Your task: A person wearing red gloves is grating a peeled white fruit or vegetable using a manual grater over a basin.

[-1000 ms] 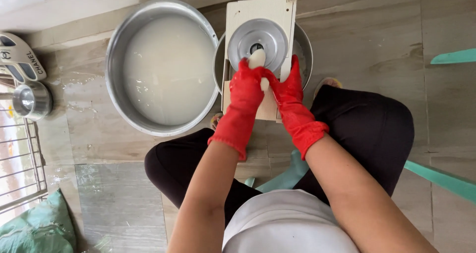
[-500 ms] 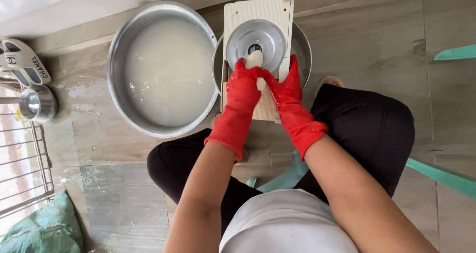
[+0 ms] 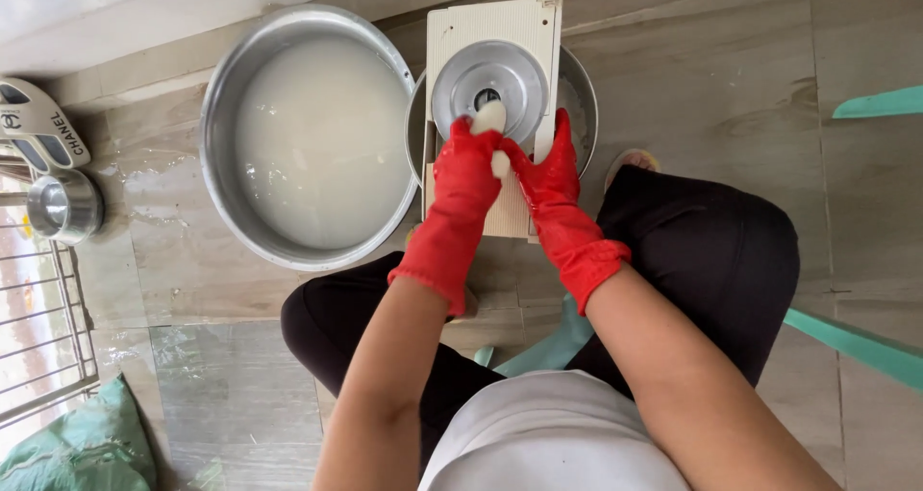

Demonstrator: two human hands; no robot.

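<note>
both red-gloved hands, left hand (image 3: 464,169) and right hand (image 3: 544,169), are gripping a pale white lump (image 3: 490,121), half hidden, against the cream slicer board's round metal disc (image 3: 488,75).

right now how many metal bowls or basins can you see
3. A big basin of cloudy liquid sits at the left hand's side, a second bowl lies mostly hidden under the slicer board, and a small bowl stands at far left.

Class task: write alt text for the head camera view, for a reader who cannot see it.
Seen from above, a seated person's left hand and right hand, in red gloves, press a white piece against the metal disc of a slicer board set over a bowl. A large basin of cloudy liquid sits beside it on the wet tiled floor.
</note>
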